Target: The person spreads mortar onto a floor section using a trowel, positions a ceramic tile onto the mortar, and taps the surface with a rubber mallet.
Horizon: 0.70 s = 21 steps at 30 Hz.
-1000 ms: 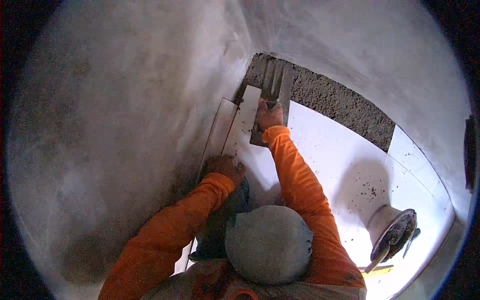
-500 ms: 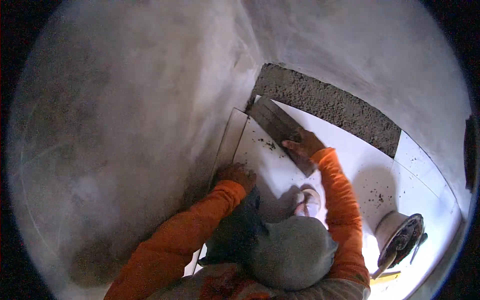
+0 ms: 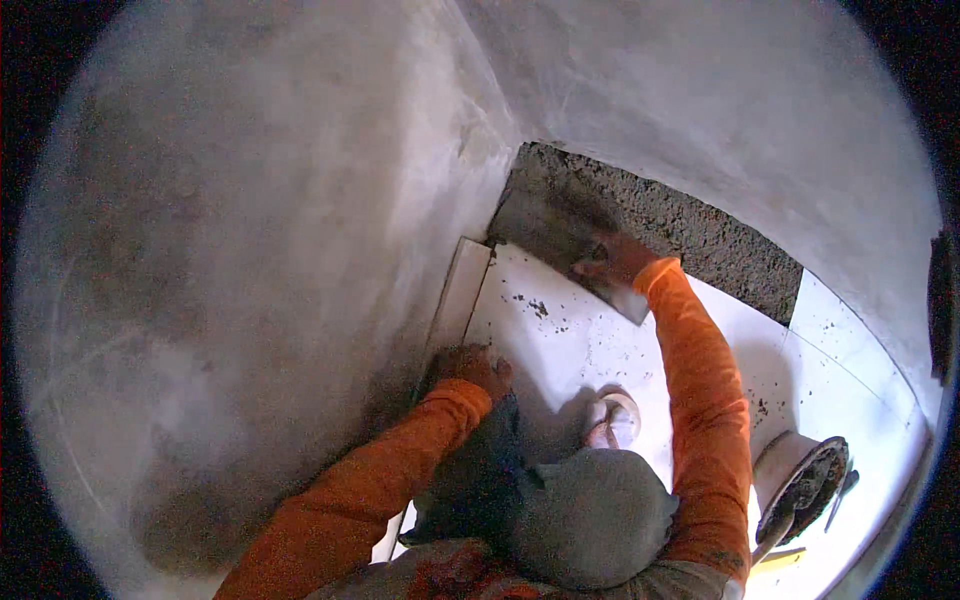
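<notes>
My right hand [image 3: 620, 258] grips the near end of a flat grey rectangular piece [image 3: 548, 218]; whether it is a float or a tile strip I cannot tell. The piece lies at a slant over the rough grey mortar bed [image 3: 720, 240] in the corner, its lower edge beside the white tiles [image 3: 590, 345]. My left hand [image 3: 478, 371] is low beside the left wall, fingers curled, close to my bent leg. Whatever is under those fingers is hidden. A narrow pale strip [image 3: 458, 298] runs along the wall just beyond that hand.
Bare grey walls [image 3: 280, 220] meet at the far corner. On the right stands a bucket [image 3: 785, 465] with dark mortar and a tool handle in it, a yellow object [image 3: 780, 560] beside it. Mortar crumbs [image 3: 540, 308] dot the tiles. My foot [image 3: 612, 420] is between my arms.
My right hand has carried the grey piece away from me, off the white tiles and over the mortar bed. My left hand has stayed by the wall.
</notes>
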{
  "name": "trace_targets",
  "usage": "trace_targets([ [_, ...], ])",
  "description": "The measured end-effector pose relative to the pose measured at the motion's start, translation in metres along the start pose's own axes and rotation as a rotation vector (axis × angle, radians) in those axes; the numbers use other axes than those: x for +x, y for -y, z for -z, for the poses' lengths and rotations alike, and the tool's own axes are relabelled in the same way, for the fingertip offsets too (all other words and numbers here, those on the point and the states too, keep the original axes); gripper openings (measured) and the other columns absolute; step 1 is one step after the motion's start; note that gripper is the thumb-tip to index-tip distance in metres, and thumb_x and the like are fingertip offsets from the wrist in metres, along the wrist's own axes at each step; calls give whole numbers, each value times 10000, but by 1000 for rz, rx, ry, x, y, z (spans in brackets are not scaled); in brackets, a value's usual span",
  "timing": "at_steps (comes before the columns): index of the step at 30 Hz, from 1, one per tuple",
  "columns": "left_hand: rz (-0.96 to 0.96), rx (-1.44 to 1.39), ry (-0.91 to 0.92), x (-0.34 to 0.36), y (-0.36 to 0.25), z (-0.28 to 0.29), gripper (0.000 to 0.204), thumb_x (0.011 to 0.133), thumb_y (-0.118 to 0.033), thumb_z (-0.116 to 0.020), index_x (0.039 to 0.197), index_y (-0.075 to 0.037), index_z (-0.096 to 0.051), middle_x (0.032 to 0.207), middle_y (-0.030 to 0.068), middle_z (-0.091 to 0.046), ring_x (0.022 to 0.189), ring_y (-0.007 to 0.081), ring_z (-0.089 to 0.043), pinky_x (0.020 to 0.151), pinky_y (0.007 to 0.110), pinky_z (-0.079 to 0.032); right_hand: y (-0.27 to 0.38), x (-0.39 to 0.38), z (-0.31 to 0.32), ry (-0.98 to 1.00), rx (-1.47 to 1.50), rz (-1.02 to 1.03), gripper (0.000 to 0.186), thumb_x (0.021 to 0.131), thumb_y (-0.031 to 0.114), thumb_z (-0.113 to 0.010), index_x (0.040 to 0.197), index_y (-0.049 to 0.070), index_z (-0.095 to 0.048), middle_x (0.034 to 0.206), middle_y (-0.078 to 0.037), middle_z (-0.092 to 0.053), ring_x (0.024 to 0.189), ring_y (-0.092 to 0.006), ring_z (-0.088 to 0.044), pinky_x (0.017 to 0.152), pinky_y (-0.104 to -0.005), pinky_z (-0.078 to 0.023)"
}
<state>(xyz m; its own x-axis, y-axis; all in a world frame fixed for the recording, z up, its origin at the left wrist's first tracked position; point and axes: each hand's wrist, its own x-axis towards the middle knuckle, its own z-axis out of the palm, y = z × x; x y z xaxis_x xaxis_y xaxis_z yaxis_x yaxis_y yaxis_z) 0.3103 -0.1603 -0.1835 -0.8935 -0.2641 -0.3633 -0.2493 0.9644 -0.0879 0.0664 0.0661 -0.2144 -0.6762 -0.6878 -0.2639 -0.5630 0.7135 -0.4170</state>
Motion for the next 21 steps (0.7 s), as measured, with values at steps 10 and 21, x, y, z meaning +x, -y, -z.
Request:
trace_targets([
  [10, -56, -219, 372, 13, 0, 30, 493, 772, -452, -452, 1004, -43, -602, 1041, 191, -584, 940, 367, -555, 837, 454, -440, -5, 10, 40, 165, 480, -356, 968, 705, 687, -502, 1303, -48, -305, 1332, -248, -330, 1240, -358, -328, 1029, -409, -273],
  [21, -140, -244, 343, 14, 24, -36, 510, 798, -475, -421, 995, -38, -594, 1039, 220, -567, 958, 374, -542, 847, 443, -430, 30, 10, -22, -349, 534, -166, 666, 784, 533, -530, 1201, 18, -456, 1029, -269, -566, 981, -392, -544, 871, -436, -421],
])
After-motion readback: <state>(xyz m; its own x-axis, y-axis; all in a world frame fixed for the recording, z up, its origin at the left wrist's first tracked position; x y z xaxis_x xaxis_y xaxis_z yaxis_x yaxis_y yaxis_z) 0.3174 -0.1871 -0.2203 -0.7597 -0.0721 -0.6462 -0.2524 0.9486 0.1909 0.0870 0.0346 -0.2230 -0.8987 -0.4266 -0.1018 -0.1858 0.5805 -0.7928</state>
